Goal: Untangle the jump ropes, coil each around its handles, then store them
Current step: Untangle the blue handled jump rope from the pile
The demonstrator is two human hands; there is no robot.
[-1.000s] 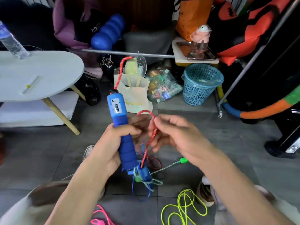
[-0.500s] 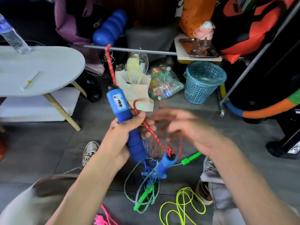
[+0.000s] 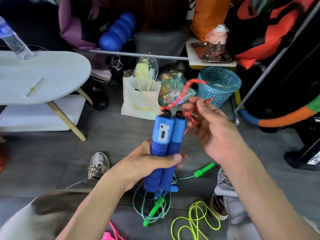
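Now wind: left hand (image 3: 149, 161) clamping both blue handles (image 3: 165, 146) together upright, right hand (image 3: 211, 129) pinching red rope (image 3: 188, 87) just beside their tops; keep tension, lay turns snugly downward.

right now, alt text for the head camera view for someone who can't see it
The left hand grips two blue foam jump-rope handles upright side by side, while the right hand pinches their red cord looping above. Below, on the grey tile floor, lie a green-handled rope and a neon yellow rope.
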